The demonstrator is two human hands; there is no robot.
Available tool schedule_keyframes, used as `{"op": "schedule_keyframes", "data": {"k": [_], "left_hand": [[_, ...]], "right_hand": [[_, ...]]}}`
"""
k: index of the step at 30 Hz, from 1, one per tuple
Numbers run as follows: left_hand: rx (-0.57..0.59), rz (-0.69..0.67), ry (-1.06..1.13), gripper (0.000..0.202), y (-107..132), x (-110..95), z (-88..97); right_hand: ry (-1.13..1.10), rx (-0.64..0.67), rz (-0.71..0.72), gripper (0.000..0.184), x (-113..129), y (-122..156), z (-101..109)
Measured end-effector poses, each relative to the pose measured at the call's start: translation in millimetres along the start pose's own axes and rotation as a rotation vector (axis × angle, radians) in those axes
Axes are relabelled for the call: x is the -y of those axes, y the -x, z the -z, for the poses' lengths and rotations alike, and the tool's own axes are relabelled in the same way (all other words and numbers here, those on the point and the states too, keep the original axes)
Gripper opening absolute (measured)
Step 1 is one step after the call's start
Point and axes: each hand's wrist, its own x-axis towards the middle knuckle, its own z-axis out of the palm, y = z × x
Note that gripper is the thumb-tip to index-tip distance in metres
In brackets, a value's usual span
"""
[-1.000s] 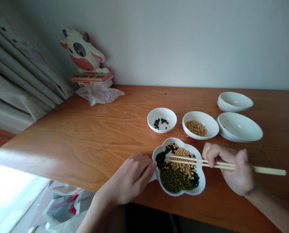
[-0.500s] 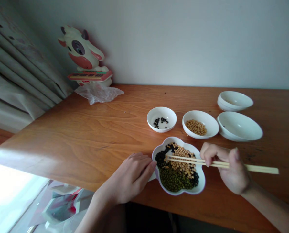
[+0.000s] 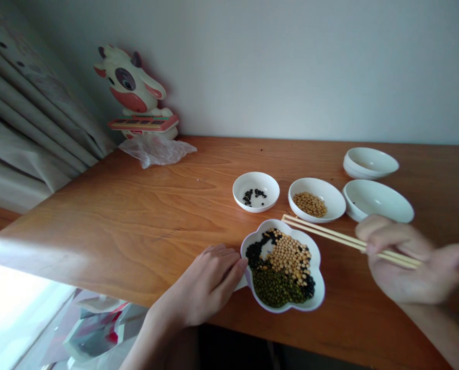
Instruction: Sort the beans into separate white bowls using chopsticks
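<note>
A white flower-shaped dish near the table's front edge holds black, yellow and green beans in patches. My left hand rests on the table, its fingertips against the dish's left rim, fingers together. My right hand, blurred by motion, is closed on a pair of wooden chopsticks. Their tips hang above the dish's far rim, close to the bowl of yellow beans. To the left of that stands a small bowl with a few black beans.
Two more white bowls stand at the right, one near and one farther back. A cow-shaped toy and a crumpled clear plastic bag sit at the table's back left. Curtains hang at the left.
My right hand has drawn back to the right and lifted the chopsticks out of the mixed beans; their tips are now over the dish's far rim. My left hand has stayed put.
</note>
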Motion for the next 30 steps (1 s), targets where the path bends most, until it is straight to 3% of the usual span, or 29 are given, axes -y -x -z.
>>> {"op": "schedule_keyframes", "data": {"k": [4,8,11,14,19,30], "left_hand": [[0.007,0.0,0.008,0.053,0,0,0.5],[0.007,-0.003,0.011,0.051,-1,0,0.1],[0.014,-0.003,0.012,0.051,-1,1,-0.3],[0.021,0.012,0.022,0.051,-2,1,-0.3],[-0.003,-0.003,0.015,0.051,-1,1,-0.4],[0.019,0.004,0.003,0.053,-1,0,0.2]], "right_hand": [[0.112,-0.181,0.151,0.073,-9,-12,22],[0.111,-0.225,0.167,0.074,-16,-21,33],[0.033,-0.129,0.049,0.076,-9,-19,25],[-0.052,0.068,-0.137,0.08,2,-9,3],[-0.101,0.349,-0.196,0.081,8,6,-26],[-0.083,0.389,-0.22,0.08,3,12,-28]]}}
